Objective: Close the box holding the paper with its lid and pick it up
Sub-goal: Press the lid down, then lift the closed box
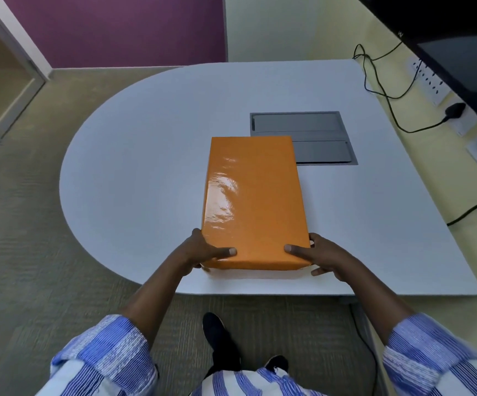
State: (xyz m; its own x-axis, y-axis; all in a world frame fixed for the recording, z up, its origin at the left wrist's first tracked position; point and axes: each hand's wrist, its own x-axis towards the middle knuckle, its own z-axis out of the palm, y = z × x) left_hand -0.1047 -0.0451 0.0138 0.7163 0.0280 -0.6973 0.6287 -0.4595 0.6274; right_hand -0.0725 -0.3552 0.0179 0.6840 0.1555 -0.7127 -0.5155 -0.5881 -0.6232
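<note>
A glossy orange box (253, 201) lies lengthwise on the white table (134, 155), its lid on top and covering it, so the paper inside is hidden. My left hand (203, 251) grips the near left corner, thumb on the lid and fingers down the side. My right hand (321, 257) grips the near right corner the same way. A thin white edge of the box's base shows under the lid at the near end. Whether the box rests on the table or is slightly raised, I cannot tell.
A grey recessed cable hatch (317, 138) sits in the table just behind the box. Black cables (386, 92) and a white power strip (431, 81) run along the right wall under a dark screen (466, 52). The table's near edge is close to my hands.
</note>
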